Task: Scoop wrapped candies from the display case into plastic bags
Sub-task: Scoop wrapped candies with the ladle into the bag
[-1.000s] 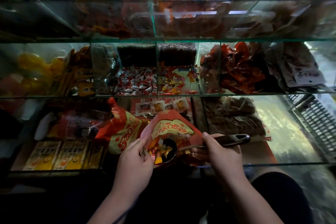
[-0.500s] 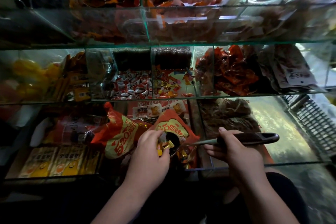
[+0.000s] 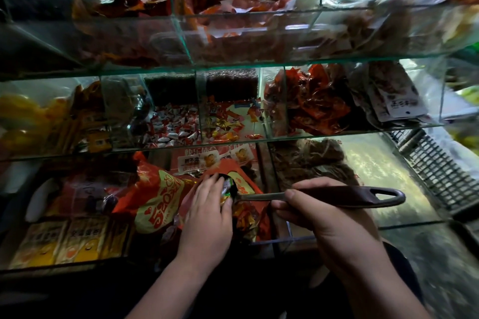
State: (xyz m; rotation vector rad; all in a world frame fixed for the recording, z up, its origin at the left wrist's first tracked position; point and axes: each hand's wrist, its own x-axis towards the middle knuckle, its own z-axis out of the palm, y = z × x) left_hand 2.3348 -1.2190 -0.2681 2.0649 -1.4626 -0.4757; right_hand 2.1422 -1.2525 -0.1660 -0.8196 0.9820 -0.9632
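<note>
— While ladle [image 3: 305, 197] lies level across front of lowest glass compartment [image 3: 337, 237]: noted where, relative to red candy bag [image 3: 160, 204]?

— Bowl end tucked into bag's open mouth, at bag's right upper edge. Handle running out rightward from bag, long axis near horizontal, hanging-hole end farthest from bag.

— Right hand [image 3: 334, 217]?

— Closed around handle's dark grip, thumb on top, fingers curled beneath. Well right of bag.

— Left hand [image 3: 210, 212]?

— Resting on bag's right half, fingers bent over the mouth, pressing a few wrapped candies [image 3: 226, 190] against ladle bowl. Pinching or merely steadying: cannot tell. Nearer of the two to bag; touching it.

— Candy position?

— Green-and-gold wrappers at left fingertips [image 3: 228, 201], right at bag's mouth, just at bowl. More loose wrappers showing below, inside bag's torn right side. Further wrapped sweets in middle-tier compartments above bag, behind glass.

— Relation governing next move?

— Probably this: candies lying at bowl end, left of right hand, along handle's axis. Lift or draw likely rightward and up along that axis, left hand guarding load. Risk judged: wrappers slipping off shallow bowl if tilted.

— Any plastic bag for receiving?

— None made out; dim foreground.
</note>
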